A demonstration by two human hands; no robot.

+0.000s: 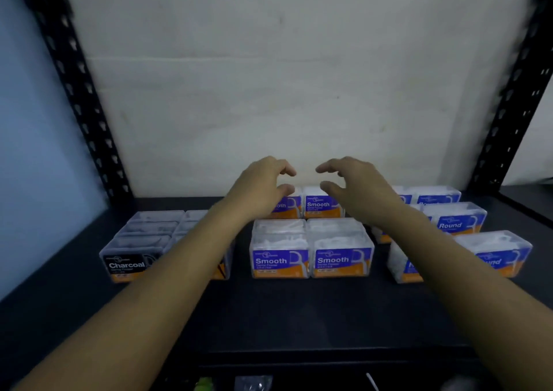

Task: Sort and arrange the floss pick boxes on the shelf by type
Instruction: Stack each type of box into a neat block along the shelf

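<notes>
Across the dark shelf (pixel 299 309), between black slotted uprights (pixel 74 91), the floss pick boxes stand in three groups: Charcoal boxes (pixel 131 259) at lower left, Smooth boxes (pixel 311 256) in the centre, Round boxes (pixel 460 223) at right. The forearms cross in front of the Charcoal and Round groups and hide parts of them. Left hand (pixel 261 187) and right hand (pixel 359 188) hover palm-down over the rear Smooth pair (pixel 320 206), fingers (pixel 287 169) loosely hooked and apart, holding nothing.

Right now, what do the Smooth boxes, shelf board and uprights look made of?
Smooth boxes: likely clear glossy plastic; white picks show through the walls. Shelf board: dark, matte; material unclear. Uprights: black, punched with slots, probably painted metal.
</notes>
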